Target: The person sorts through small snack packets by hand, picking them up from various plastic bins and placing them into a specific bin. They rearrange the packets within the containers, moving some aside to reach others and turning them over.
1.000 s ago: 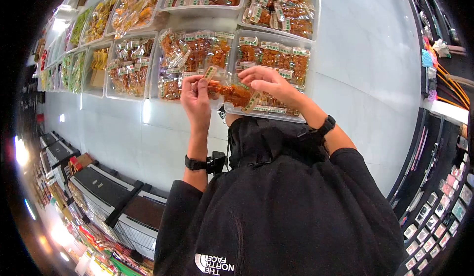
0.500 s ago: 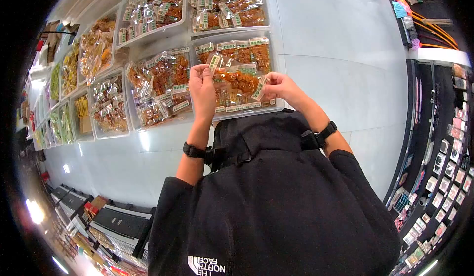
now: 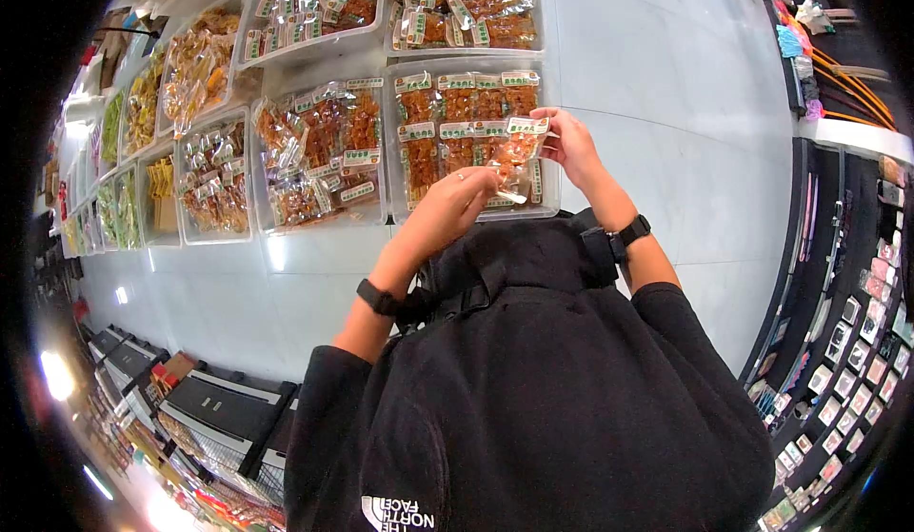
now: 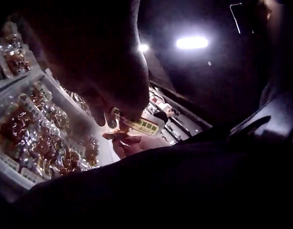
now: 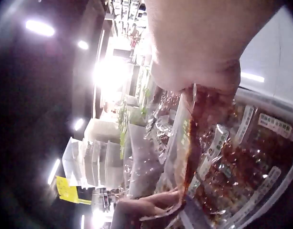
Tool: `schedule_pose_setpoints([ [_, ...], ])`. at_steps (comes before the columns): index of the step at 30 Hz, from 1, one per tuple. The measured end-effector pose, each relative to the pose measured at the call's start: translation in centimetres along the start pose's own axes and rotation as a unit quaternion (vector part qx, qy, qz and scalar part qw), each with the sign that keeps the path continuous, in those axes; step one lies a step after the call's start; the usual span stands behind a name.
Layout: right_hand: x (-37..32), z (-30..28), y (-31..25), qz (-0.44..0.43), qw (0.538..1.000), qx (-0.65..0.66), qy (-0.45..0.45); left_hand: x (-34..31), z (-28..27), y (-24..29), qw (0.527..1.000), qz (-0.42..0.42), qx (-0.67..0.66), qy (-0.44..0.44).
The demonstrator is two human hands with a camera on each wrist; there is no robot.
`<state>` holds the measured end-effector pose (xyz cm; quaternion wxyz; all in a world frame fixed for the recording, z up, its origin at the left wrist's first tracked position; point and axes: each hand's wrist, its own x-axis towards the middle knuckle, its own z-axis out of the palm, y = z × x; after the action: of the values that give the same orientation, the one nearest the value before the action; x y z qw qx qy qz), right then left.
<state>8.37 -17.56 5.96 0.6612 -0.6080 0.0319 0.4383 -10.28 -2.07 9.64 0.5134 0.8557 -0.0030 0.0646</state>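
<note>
1. Clear packet [image 3: 514, 154], reddish-brown contents, pale label band [image 3: 527, 126] at one end: suspended between your two hands, over the front right tray [image 3: 533, 213].
2. Right hand [image 3: 575, 154]: fingers nearly together, pinching the packet at its label end.
3. Left hand [image 3: 447, 210]: fingers curled in, apparently nipping the near end; blur hides the exact grip from you.
4. Handling, by judgement: light, soft, rather floppy; glossy film likely to slip. The label band looks the stiffer part, so you do best to hold there and spare the middle, where the contents could crush.
5. Head view: alone gives you the full layout, with like packets [image 3: 457, 106] in rows inside the tray and further trays [image 3: 466, 54] beside and beyond.
6. Right wrist view: presents the packet edge-on, thin, spanning both hands; adds a yellow tag [image 5: 66, 188].
7. Left wrist view: mostly dark, yet shows you a label's printed face close to the fingers. Whether one packet or two overlap, you cannot tell.
</note>
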Motion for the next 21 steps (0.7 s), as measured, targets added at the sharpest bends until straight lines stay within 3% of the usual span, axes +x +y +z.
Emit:
schedule_pose_setpoints([
  [3, 0.3, -0.9, -0.4, -0.011, 0.987, -0.160, 0.028, 1.0, 1.3, -0.9, 0.992, 0.064, 0.093, -0.061],
  [4, 1.1, -1.8, 0.2, -0.010, 0.987, -0.159, 0.029, 1.4, 2.0, -1.1, 0.981, 0.095, 0.134, -0.100],
  [5, 2.2, -3.1, 1.1, -0.090, 0.947, -0.308, 0.023, 1.9, 2.6, -1.2, 0.967, 0.126, 0.174, -0.138],
  [6, 2.8, -4.1, 1.6, -0.166, 0.878, -0.448, 0.017, 2.4, 3.4, -1.7, 0.967, 0.128, 0.173, -0.139],
  [7, 2.4, -3.7, 1.2, -0.165, 0.878, -0.448, 0.020, 2.8, 4.4, -2.4, 0.948, 0.170, 0.204, -0.177],
  [9, 1.9, -2.5, 0.8, -0.210, 0.831, -0.514, 0.040, 3.3, 6.6, -4.2, 0.921, 0.241, 0.224, -0.207],
  [12, 2.1, -1.6, 1.4, -0.257, 0.792, -0.552, 0.051, 3.8, 8.0, -5.4, 0.897, 0.272, 0.244, -0.250],
  [16, 2.2, -1.0, 1.3, -0.261, 0.741, -0.616, 0.057, 4.4, 8.8, -6.2, 0.900, 0.232, 0.258, -0.265],
  [18, 2.7, -1.1, 1.1, -0.341, 0.698, -0.627, 0.058, 4.5, 8.8, -6.3, 0.898, 0.192, 0.259, -0.298],
  [21, 3.8, -1.8, 1.0, -0.368, 0.668, -0.646, 0.036, 4.2, 8.7, -6.8, 0.910, 0.181, 0.231, -0.292],
])
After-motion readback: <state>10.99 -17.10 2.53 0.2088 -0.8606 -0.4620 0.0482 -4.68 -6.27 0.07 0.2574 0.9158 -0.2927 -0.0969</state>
